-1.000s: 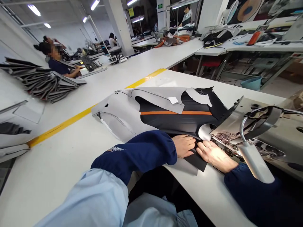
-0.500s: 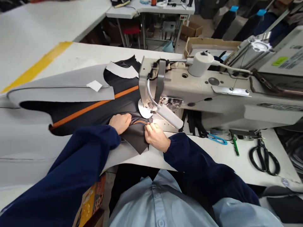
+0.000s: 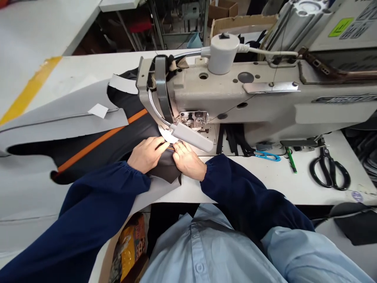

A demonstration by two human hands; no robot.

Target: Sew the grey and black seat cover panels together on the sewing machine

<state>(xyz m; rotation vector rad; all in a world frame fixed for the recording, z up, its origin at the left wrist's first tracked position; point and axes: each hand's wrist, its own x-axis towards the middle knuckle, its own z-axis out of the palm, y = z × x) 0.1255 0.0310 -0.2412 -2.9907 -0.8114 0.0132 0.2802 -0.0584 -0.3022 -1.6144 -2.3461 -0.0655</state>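
A black cover piece with an orange stripe (image 3: pixel 118 141) and grey panels lies on the white table, its near edge under the head of a beige sewing machine (image 3: pixel 235 98). My left hand (image 3: pixel 146 154) rests on the black material just left of the needle, fingers curled and pressed onto the edge. My right hand (image 3: pixel 187 160) lies right beside it, fingers pinched on the same edge. A small lamp on a flexible neck (image 3: pixel 191 137) shines over both hands and hides the needle.
Black scissors (image 3: pixel 330 171), blue-handled snips (image 3: pixel 266 156) and a green pen (image 3: pixel 291 162) lie on the table (image 3: pixel 265 184) right of the machine. A yellow line (image 3: pixel 26 96) runs along the table at far left. Cardboard boxes stand behind the machine.
The view swung from the long tables on the left toward the sewing machine. Both hands stayed on the black material and moved closer together, nearer the needle.
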